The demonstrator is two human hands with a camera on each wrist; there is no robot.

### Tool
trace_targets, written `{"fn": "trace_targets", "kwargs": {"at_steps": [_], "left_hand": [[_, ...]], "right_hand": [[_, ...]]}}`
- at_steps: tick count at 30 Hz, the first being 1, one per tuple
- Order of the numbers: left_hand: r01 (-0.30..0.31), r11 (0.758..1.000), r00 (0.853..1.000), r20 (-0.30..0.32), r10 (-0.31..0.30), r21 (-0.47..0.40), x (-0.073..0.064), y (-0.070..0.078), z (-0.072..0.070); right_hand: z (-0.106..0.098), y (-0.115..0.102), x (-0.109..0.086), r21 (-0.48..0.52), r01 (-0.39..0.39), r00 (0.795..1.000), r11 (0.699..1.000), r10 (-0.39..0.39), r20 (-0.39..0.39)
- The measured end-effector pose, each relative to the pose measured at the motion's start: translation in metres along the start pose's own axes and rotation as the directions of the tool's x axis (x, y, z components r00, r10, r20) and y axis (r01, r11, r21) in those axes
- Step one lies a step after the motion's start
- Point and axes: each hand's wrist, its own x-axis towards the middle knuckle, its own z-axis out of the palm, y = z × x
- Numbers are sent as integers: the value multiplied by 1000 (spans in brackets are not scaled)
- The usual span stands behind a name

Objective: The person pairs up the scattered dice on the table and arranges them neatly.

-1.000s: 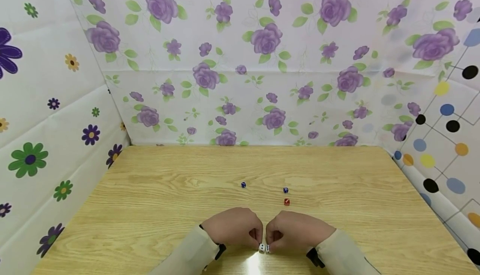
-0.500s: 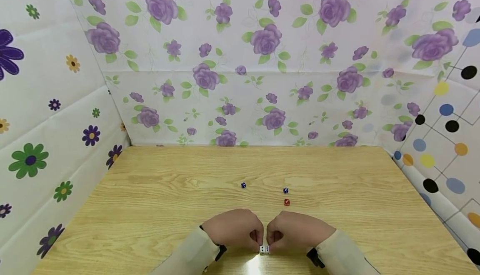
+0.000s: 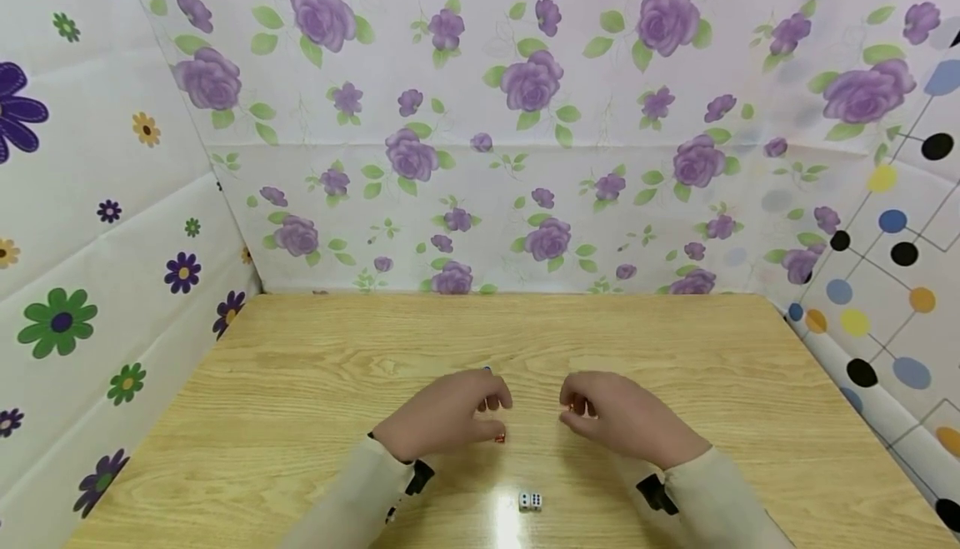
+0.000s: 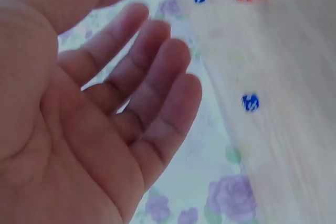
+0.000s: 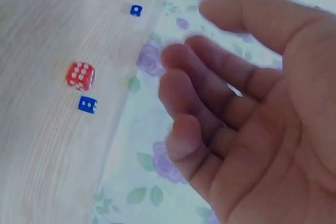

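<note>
Two white dice [image 3: 524,501] sit side by side, touching, near the front of the wooden table. My left hand [image 3: 453,411] hovers beyond them to the left, fingers loosely bent and holding nothing. Right by its thumb in the head view shows a red die [image 3: 500,438]. My right hand [image 3: 630,416] is over the table to the right, its palm bare in the right wrist view. It mostly covers another red die [image 5: 80,76], which lies close to a blue die [image 5: 87,104]. The other blue die [image 3: 487,369] peeks out behind my left hand.
The wooden table [image 3: 337,349] reaches back to a wall of white cloth with purple roses [image 3: 532,82]. Flowered cloth [image 3: 112,282] stands along the left side, and cloth with coloured dots [image 3: 885,282] along the right.
Both hands have let go of the white dice, moved forward and drawn apart. The white dice stay together on the table. A red die now shows beside my left thumb.
</note>
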Motion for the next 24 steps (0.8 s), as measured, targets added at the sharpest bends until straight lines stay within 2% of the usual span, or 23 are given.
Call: {"fn": "trace_targets", "kwargs": {"at_steps": [3, 5, 8, 13, 16, 20, 24], "left_hand": [[34, 998, 997, -69, -30, 52, -3, -2, -9], [46, 996, 995, -93, -39, 75, -4, -2, -13], [56, 995, 993, -108, -46, 87, -4, -5, -15], [105, 990, 990, -103, -95, 95, 2, -14, -12], [125, 989, 990, -67, -120, 78, 7, -19, -10], [107, 994, 993, 52, -108, 12, 11, -20, -6], [94, 995, 985, 149, -87, -42, 11, -17, 0]], "right_hand": [[-4, 3, 2, -13, -48, 997, 999, 47, -59], [-6, 5, 3, -22, -85, 994, 996, 83, -73], [-10, 10, 6, -60, -121, 989, 991, 115, -88], [-14, 16, 9, -118, -120, 989, 986, 108, -105], [-13, 18, 11, -135, -130, 988, 982, 116, -104], [-3, 24, 14, -161, -170, 984, 972, 159, -80], [8, 27, 17, -176, -198, 980, 964, 192, -51]]}}
